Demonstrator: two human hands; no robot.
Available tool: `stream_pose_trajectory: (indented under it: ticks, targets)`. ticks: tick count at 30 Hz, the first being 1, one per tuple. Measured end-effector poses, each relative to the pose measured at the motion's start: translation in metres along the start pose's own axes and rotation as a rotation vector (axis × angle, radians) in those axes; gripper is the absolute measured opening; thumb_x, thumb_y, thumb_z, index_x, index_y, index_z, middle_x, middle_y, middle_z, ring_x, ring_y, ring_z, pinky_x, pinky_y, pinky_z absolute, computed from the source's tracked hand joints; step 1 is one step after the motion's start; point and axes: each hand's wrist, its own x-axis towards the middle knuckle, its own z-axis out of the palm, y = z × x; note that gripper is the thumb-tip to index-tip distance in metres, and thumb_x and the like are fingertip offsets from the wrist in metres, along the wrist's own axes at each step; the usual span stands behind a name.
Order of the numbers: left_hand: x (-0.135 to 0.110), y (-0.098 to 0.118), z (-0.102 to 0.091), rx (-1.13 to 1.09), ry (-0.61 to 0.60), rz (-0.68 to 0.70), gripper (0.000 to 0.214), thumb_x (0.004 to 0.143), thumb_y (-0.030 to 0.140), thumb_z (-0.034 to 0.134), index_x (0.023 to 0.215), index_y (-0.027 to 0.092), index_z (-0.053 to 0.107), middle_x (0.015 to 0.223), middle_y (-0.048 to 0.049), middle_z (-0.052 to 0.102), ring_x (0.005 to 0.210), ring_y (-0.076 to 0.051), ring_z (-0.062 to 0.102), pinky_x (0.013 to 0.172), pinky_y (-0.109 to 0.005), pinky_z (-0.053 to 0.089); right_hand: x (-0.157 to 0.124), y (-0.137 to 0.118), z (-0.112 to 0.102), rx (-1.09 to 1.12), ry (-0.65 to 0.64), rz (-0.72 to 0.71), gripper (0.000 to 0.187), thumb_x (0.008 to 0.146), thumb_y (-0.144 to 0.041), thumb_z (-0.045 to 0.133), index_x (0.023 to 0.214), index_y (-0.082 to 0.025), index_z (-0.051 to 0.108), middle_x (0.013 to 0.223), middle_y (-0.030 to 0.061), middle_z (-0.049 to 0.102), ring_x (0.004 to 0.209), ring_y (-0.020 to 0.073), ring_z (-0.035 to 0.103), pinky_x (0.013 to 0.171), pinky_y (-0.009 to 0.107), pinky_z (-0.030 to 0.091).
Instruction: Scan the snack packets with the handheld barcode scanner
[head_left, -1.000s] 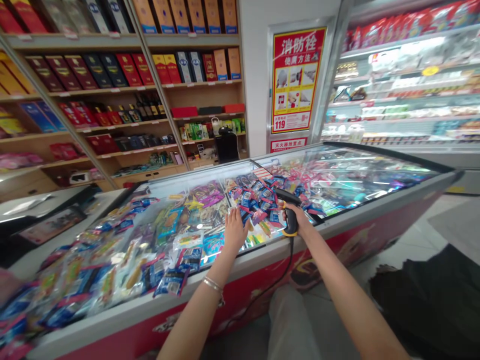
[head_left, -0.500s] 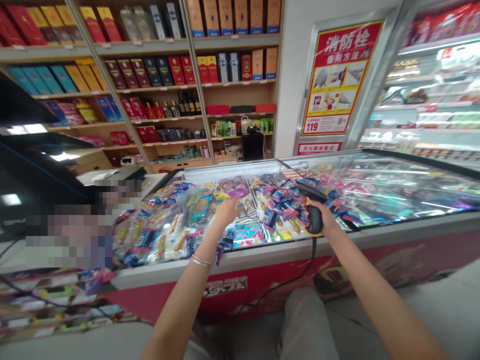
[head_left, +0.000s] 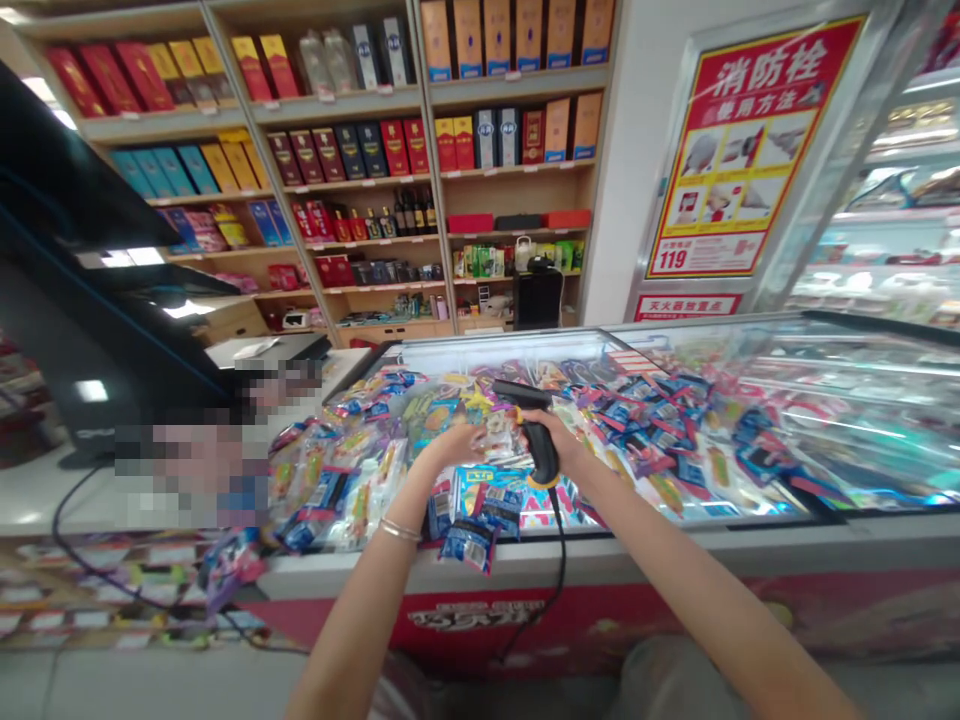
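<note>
A: Right hand [head_left: 564, 446]?
B: Fingers [head_left: 556, 432] closed round the black, yellow-trimmed barcode scanner [head_left: 520, 394]; left hand [head_left: 450, 441] rests bent fingers on a pale snack packet [head_left: 496, 432] just beside the scanner's nose; gripping or not, I cannot tell.
A: Beneath?
B: Heaped colourful packets [head_left: 645, 425] on a glass-topped red chest freezer [head_left: 750, 545]; wooden shelves of boxed bottles [head_left: 360, 150] behind.
</note>
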Motion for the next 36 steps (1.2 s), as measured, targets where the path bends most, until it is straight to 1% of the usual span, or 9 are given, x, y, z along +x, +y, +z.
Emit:
stream_pose_trajectory:
  ticks: [4,7,9,11,14,18,21,28,36]
  targets:
    - [-0.004,-0.03,-0.013,0.0,0.326,-0.216,0.017,0.078,0.032,0.059,0.081,0.016,0.062,0.064,-0.0015,0.058,0.061,-0.015,0.053,0.057,-0.024,0.031,0.029,0.021,0.014,0.054,-0.056,0.061,0.02,0.065,-0.031,0.066,0.075,-0.013,0.065,0.061,0.0002,0.06,0.045,0.0079,0.05,0.041,0.019,0.041]
    - [-0.008,-0.048,-0.011,0.01,0.457,-0.364,0.019,0.08,0.034,0.057,0.073,0.017,0.061,0.062,-0.0018,0.058,0.062,-0.016,0.055,0.057,-0.024,0.031,0.039,0.036,0.01,0.071,-0.017,0.121,0.02,0.065,-0.032,0.066,0.074,-0.013,0.064,0.06,-0.0006,0.058,0.044,0.0075,0.049,0.04,0.018,0.04]
    - [-0.009,-0.052,-0.007,-0.002,0.495,-0.352,0.019,0.079,0.031,0.058,0.066,0.017,0.061,0.071,-0.0047,0.063,0.066,-0.017,0.057,0.06,-0.025,0.034,0.041,0.042,0.006,0.083,0.039,0.149,0.019,0.066,-0.032,0.064,0.071,-0.014,0.063,0.059,-0.0003,0.058,0.044,0.0075,0.049,0.04,0.018,0.04]
    - [-0.01,-0.051,-0.002,-0.054,0.528,-0.291,0.019,0.078,0.027,0.057,0.063,0.017,0.062,0.089,-0.0079,0.068,0.072,-0.017,0.06,0.065,-0.027,0.038,0.042,0.045,0.003,0.08,0.104,0.156,0.018,0.068,-0.032,0.062,0.069,-0.014,0.062,0.059,0.0005,0.059,0.044,0.0079,0.05,0.04,0.018,0.041]
    - [-0.009,-0.047,0.0,-0.157,0.517,-0.259,0.017,0.076,0.025,0.056,0.065,0.017,0.065,0.106,-0.0074,0.069,0.075,-0.016,0.06,0.068,-0.027,0.041,0.04,0.043,0.005,0.049,0.159,0.177,0.018,0.072,-0.03,0.058,0.066,-0.014,0.062,0.06,0.0024,0.062,0.043,0.0083,0.05,0.04,0.019,0.041]
    - [-0.01,-0.041,-0.003,-0.238,0.426,-0.274,0.018,0.073,0.027,0.056,0.073,0.015,0.069,0.086,-0.0041,0.071,0.067,-0.015,0.057,0.066,-0.025,0.042,0.038,0.037,0.01,-0.005,0.195,0.239,0.021,0.076,-0.027,0.054,0.062,-0.014,0.061,0.061,0.0056,0.065,0.041,0.0084,0.05,0.039,0.019,0.042]
    - [-0.01,-0.039,-0.003,-0.235,0.395,-0.273,0.019,0.071,0.026,0.056,0.076,0.014,0.07,0.069,-0.0013,0.066,0.065,-0.014,0.056,0.064,-0.024,0.04,0.037,0.034,0.012,-0.013,0.221,0.272,0.022,0.078,-0.026,0.052,0.062,-0.013,0.061,0.064,0.0072,0.067,0.041,0.008,0.05,0.038,0.018,0.041]
    - [-0.01,-0.038,-0.002,-0.229,0.358,-0.317,0.018,0.071,0.026,0.056,0.074,0.014,0.069,0.06,0.0005,0.059,0.062,-0.014,0.054,0.058,-0.022,0.036,0.033,0.032,0.013,0.079,0.224,0.302,0.018,0.077,-0.025,0.052,0.064,-0.013,0.059,0.059,0.0033,0.063,0.041,0.0078,0.05,0.039,0.018,0.041]
    - [-0.011,-0.036,-0.004,-0.123,0.342,-0.349,0.014,0.072,0.025,0.057,0.066,0.016,0.065,0.055,0.0022,0.051,0.059,-0.012,0.05,0.056,-0.022,0.03,0.037,0.037,0.008,0.132,0.198,0.32,0.017,0.076,-0.024,0.053,0.063,-0.014,0.058,0.056,0.0024,0.06,0.041,0.0077,0.049,0.038,0.018,0.04]
